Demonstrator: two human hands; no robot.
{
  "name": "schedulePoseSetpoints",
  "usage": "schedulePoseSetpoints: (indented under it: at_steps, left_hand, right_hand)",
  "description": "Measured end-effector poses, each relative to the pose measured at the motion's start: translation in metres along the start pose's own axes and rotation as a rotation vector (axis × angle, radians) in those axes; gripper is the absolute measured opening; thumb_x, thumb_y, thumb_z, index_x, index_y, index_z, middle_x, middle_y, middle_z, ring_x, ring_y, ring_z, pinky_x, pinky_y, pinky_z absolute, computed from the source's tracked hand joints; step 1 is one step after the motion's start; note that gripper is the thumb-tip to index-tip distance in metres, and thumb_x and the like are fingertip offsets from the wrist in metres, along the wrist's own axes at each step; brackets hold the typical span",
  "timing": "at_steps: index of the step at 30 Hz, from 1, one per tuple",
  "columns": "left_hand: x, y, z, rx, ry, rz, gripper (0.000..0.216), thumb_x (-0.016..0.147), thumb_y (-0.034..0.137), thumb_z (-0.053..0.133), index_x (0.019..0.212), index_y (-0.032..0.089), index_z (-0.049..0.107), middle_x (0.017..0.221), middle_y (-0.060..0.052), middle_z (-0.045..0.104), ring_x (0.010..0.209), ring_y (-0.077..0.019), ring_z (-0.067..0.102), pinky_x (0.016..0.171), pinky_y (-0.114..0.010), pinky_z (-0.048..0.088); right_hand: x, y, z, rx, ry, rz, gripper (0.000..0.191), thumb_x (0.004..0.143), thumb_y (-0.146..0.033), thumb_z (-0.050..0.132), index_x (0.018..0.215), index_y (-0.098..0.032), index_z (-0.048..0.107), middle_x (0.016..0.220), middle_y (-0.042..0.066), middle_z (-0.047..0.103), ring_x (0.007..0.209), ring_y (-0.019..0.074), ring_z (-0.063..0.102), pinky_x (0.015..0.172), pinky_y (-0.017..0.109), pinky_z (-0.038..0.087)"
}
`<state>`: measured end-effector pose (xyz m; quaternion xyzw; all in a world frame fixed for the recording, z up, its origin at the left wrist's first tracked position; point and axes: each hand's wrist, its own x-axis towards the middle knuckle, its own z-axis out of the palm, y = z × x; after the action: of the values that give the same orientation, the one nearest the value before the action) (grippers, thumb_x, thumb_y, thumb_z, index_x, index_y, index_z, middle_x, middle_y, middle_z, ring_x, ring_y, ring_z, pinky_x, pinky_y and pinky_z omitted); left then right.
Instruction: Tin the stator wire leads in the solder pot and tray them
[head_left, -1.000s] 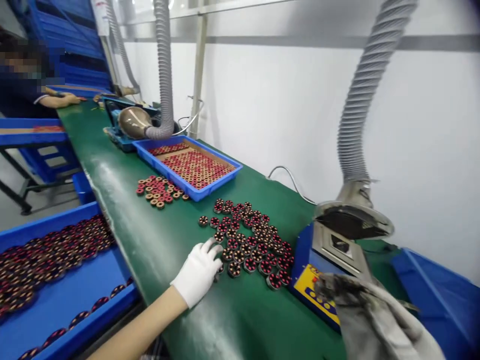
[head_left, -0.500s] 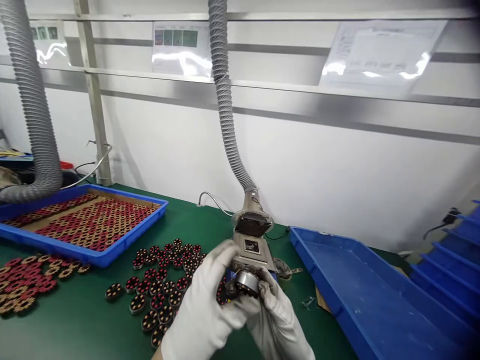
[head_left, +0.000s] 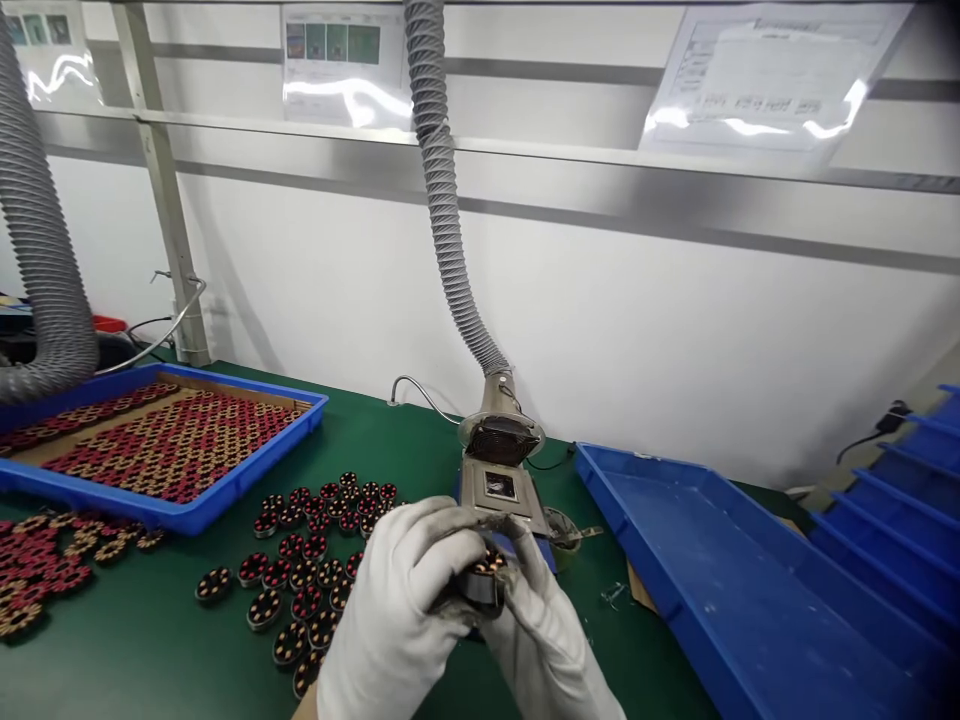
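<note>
Between my two gloved hands is a dark round motor stator (head_left: 481,588) with copper-coloured windings on its upper face. My left hand (head_left: 420,590) wraps its fingers round the left side and top of it. From the right, my right hand (head_left: 536,610) pinches its edge with thumb and fingers. The white gloves are stained grey at the fingertips and cover part of the stator. Just beyond my hands stands a solder pot (head_left: 501,486) with a square opening, under a metal fume hood (head_left: 502,432). Loose stators (head_left: 304,574) with red or copper windings lie left of my left hand.
A blue tray (head_left: 319,420) at the left holds rows of windings, with more windings (head_left: 45,570) piled in front. Another blue tray (head_left: 675,590) stands at right, beside stacked blue trays (head_left: 900,500). A small cup (head_left: 564,530) sits by the pot. A grey hose (head_left: 442,200) hangs above.
The stator has been turned in my hands: its silvery side faced me before, and now its wound face shows on top. My left fingers have closed over it. The camera view has shifted slightly.
</note>
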<state>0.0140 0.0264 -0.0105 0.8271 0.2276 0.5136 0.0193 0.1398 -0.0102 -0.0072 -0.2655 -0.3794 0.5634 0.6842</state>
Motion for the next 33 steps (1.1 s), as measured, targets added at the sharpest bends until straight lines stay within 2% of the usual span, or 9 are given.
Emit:
schedulePoseSetpoints:
  at_steps: [6, 10, 12, 15, 18, 20, 26, 29, 33]
  left_hand:
    - [0.000, 0.001, -0.003, -0.143, -0.004, -0.030, 0.029, 0.082, 0.036, 0.060, 0.104, 0.021, 0.050, 0.110, -0.004, 0.055, 0.107, -0.0188, 0.046, 0.093, -0.032, 0.038]
    - [0.000, 0.002, -0.004, -0.158, -0.019, -0.055, 0.022, 0.087, 0.036, 0.052, 0.103, 0.020, 0.051, 0.108, -0.005, 0.056, 0.102, -0.0167, 0.050, 0.090, -0.031, 0.040]
    - [0.002, 0.004, -0.004, -0.111, -0.011, -0.001, 0.023, 0.089, 0.036, 0.048, 0.102, 0.018, 0.052, 0.106, -0.006, 0.057, 0.103, -0.0176, 0.049, 0.090, -0.032, 0.039]
    - [0.003, 0.010, -0.004, 0.028, 0.046, 0.111, 0.028, 0.092, 0.038, 0.040, 0.099, 0.015, 0.053, 0.101, -0.007, 0.060, 0.103, -0.0210, 0.049, 0.093, -0.039, 0.033]
    - [0.003, 0.014, -0.005, 0.088, 0.054, 0.134, 0.029, 0.094, 0.036, 0.035, 0.096, 0.014, 0.054, 0.099, -0.007, 0.061, 0.102, -0.0215, 0.049, 0.094, -0.041, 0.030]
    - [0.002, 0.015, -0.007, 0.071, 0.043, 0.117, 0.026, 0.093, 0.036, 0.040, 0.095, 0.014, 0.054, 0.099, -0.007, 0.061, 0.102, -0.0210, 0.049, 0.094, -0.040, 0.031]
    - [0.000, 0.013, -0.009, 0.136, 0.047, 0.134, 0.026, 0.093, 0.034, 0.039, 0.097, 0.012, 0.053, 0.102, -0.009, 0.060, 0.103, -0.0230, 0.048, 0.093, -0.044, 0.031]
    - [0.001, 0.015, -0.010, 0.196, 0.037, 0.141, 0.014, 0.089, 0.018, 0.043, 0.095, 0.012, 0.054, 0.102, -0.008, 0.061, 0.102, -0.0233, 0.049, 0.093, -0.044, 0.030]
    - [0.003, 0.018, -0.013, 0.210, 0.063, 0.107, 0.015, 0.078, 0.006, 0.050, 0.090, 0.013, 0.055, 0.099, -0.005, 0.062, 0.099, -0.0213, 0.050, 0.093, -0.041, 0.032]
  right_hand:
    - [0.001, -0.011, -0.012, -0.208, -0.046, -0.075, 0.017, 0.073, -0.033, 0.067, 0.088, -0.025, 0.065, 0.084, 0.002, 0.062, 0.080, 0.0163, 0.058, 0.076, 0.028, 0.046]
    - [0.003, -0.021, -0.021, -0.491, -0.238, -0.182, 0.026, 0.066, -0.030, 0.074, 0.090, -0.027, 0.067, 0.091, 0.004, 0.062, 0.085, 0.0202, 0.059, 0.075, 0.030, 0.048]
    - [0.003, -0.021, -0.021, -0.565, -0.232, -0.284, 0.018, 0.068, -0.024, 0.071, 0.085, -0.028, 0.069, 0.089, 0.003, 0.062, 0.084, 0.0190, 0.060, 0.074, 0.028, 0.047]
    - [0.001, -0.017, -0.018, -0.437, -0.112, -0.277, 0.001, 0.072, -0.025, 0.068, 0.071, -0.024, 0.069, 0.079, 0.002, 0.062, 0.079, 0.0174, 0.059, 0.073, 0.028, 0.047]
    - [0.000, -0.015, -0.016, -0.147, 0.009, -0.114, 0.015, 0.075, -0.039, 0.062, 0.075, -0.025, 0.067, 0.080, 0.003, 0.063, 0.081, 0.0195, 0.060, 0.077, 0.035, 0.048]
    - [0.002, -0.017, -0.019, -0.128, 0.019, -0.110, 0.021, 0.075, -0.046, 0.060, 0.079, -0.027, 0.067, 0.082, 0.003, 0.065, 0.081, 0.0204, 0.061, 0.075, 0.037, 0.049]
    - [0.000, -0.014, -0.018, -0.486, 0.004, -0.288, 0.011, 0.061, -0.023, 0.076, 0.070, -0.022, 0.071, 0.072, 0.003, 0.066, 0.067, 0.0176, 0.062, 0.060, 0.026, 0.050]
    - [-0.007, -0.012, -0.016, -0.591, 0.179, -0.461, 0.004, 0.067, -0.020, 0.071, 0.066, -0.023, 0.070, 0.073, 0.003, 0.066, 0.071, 0.0169, 0.062, 0.062, 0.024, 0.050]
    - [-0.010, -0.017, -0.021, -0.413, 0.472, -0.534, 0.007, 0.069, -0.019, 0.071, 0.073, -0.024, 0.069, 0.077, 0.001, 0.068, 0.074, 0.0164, 0.062, 0.071, 0.026, 0.051]
